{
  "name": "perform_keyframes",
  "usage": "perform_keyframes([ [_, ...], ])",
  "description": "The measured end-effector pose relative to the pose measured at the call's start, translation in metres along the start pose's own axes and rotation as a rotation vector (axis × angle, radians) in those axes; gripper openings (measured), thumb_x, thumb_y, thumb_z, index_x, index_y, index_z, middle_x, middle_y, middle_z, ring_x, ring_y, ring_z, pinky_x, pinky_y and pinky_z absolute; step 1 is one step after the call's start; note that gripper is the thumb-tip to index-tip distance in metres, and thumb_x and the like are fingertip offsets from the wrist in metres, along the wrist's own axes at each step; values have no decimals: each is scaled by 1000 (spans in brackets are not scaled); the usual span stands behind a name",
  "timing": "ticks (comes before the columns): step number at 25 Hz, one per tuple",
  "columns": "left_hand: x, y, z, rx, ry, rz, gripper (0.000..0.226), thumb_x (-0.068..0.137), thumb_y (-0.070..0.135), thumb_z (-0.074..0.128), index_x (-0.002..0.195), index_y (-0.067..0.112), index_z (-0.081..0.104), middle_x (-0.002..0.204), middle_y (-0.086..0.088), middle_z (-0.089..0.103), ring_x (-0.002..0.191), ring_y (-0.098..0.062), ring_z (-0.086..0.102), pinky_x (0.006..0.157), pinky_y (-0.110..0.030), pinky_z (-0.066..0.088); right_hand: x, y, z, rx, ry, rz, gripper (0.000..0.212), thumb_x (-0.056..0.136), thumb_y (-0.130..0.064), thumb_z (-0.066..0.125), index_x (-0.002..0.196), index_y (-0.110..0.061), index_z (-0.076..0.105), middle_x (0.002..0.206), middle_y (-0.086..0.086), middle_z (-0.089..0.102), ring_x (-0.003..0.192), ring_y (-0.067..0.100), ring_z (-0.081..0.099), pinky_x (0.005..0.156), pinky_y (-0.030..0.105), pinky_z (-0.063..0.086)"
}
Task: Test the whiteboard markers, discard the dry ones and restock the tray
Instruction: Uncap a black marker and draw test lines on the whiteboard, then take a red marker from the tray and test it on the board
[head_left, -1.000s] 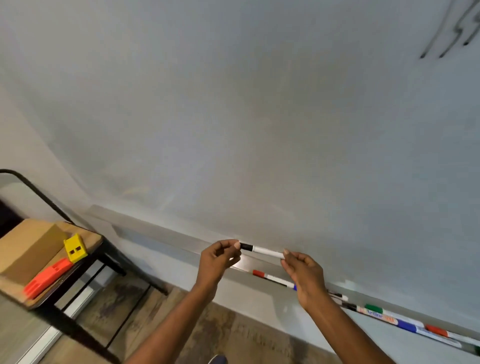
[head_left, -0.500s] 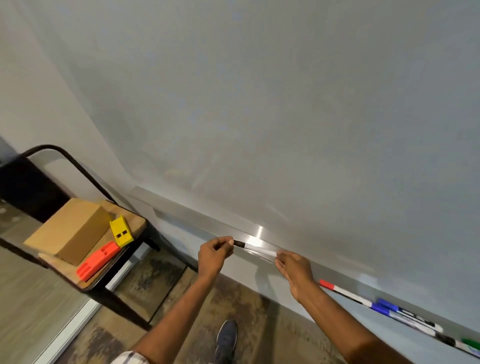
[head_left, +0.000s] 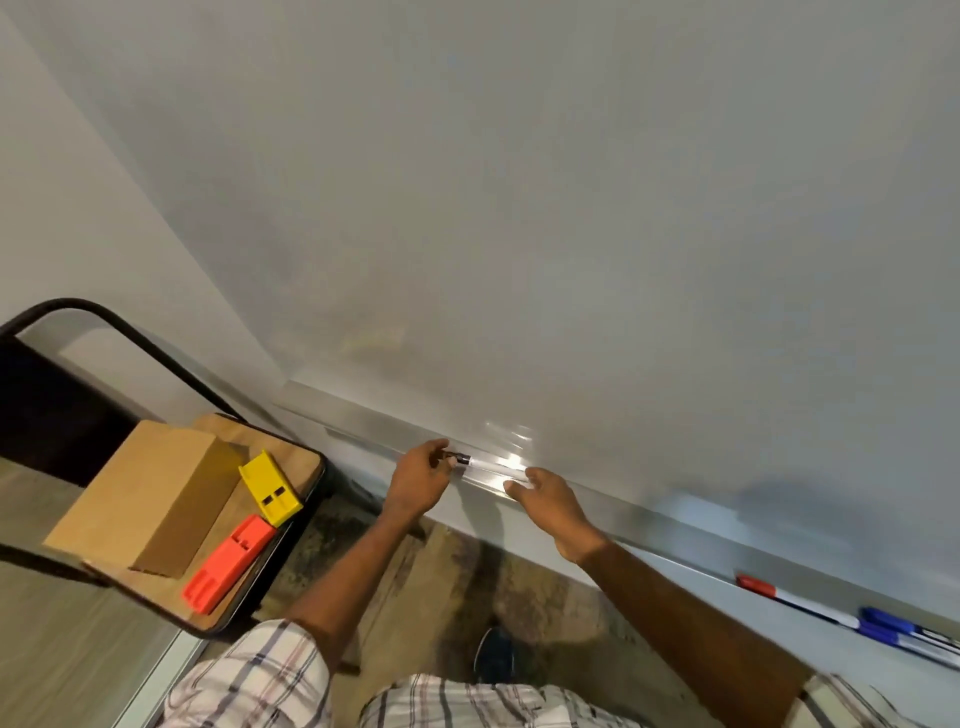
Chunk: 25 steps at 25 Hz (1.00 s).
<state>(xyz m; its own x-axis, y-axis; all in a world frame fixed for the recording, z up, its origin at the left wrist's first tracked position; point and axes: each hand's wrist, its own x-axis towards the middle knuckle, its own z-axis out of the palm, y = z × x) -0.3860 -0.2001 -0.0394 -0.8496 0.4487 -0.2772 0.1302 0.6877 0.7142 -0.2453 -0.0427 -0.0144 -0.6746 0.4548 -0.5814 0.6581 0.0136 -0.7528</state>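
Observation:
A white marker with a black cap (head_left: 488, 464) lies along the metal tray (head_left: 358, 428) under the whiteboard (head_left: 519, 208). My left hand (head_left: 421, 480) pinches its black cap end. My right hand (head_left: 550, 504) is at the marker's other end, fingers loosely spread, fingertips touching the barrel. Glare on the tray hides part of the barrel. Farther right in the tray lie a red-capped marker (head_left: 756, 584) and two blue markers (head_left: 883, 623).
A black-framed stool (head_left: 306, 467) at the left carries a cardboard box (head_left: 150, 493), a yellow plastic piece (head_left: 270, 488) and an orange one (head_left: 228, 561). My shoe (head_left: 493, 654) stands on the worn floor below the tray.
Both hands lowered the black-capped marker from in front of the board onto the tray. My view swung left, so the stool looks nearer. My right hand's fingers loosened.

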Motion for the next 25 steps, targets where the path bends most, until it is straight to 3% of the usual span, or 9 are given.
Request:
perform_keyframes([
  [3, 8, -15, 3, 209, -82, 40, 41, 99, 32, 61, 140, 23, 57, 134, 0, 65, 125, -22, 59, 109, -43, 41, 9, 1, 8, -198, -1, -20, 68, 97, -39, 64, 153, -14, 37, 159, 7, 40, 144, 27, 40, 117, 35, 33],
  [7, 14, -23, 3, 277, -50, 53, 39, 98, 36, 61, 136, 29, 60, 130, 3, 64, 125, -21, 54, 106, -43, 35, 14, 8, 16, -408, 4, -9, 74, 96, -52, 60, 156, -20, 31, 159, 5, 40, 144, 30, 40, 118, 48, 32],
  [12, 16, -30, 1, 325, 1, 206, 37, 97, 31, 63, 133, 21, 63, 138, -2, 58, 125, -22, 57, 109, -39, 43, 10, 13, 23, -521, 109, -188, 66, 94, -46, 64, 149, -16, 43, 151, 4, 48, 138, 24, 45, 113, 37, 37],
  [17, -4, -35, 12, 382, -112, 316, 47, 106, 35, 50, 151, 27, 44, 163, 2, 33, 150, -18, 34, 121, -32, 27, 11, 31, 25, -545, -6, -295, 67, 99, -41, 59, 156, -18, 31, 162, 3, 33, 148, 22, 34, 120, 36, 32],
  [25, -14, -43, 18, 597, -173, 376, 60, 108, 47, 31, 162, 28, 14, 170, 4, 4, 157, -17, 3, 125, -34, 4, 2, 55, 21, -740, -13, -468, 77, 98, -39, 60, 160, -17, 19, 168, 1, 18, 155, 20, 20, 125, 37, 23],
])
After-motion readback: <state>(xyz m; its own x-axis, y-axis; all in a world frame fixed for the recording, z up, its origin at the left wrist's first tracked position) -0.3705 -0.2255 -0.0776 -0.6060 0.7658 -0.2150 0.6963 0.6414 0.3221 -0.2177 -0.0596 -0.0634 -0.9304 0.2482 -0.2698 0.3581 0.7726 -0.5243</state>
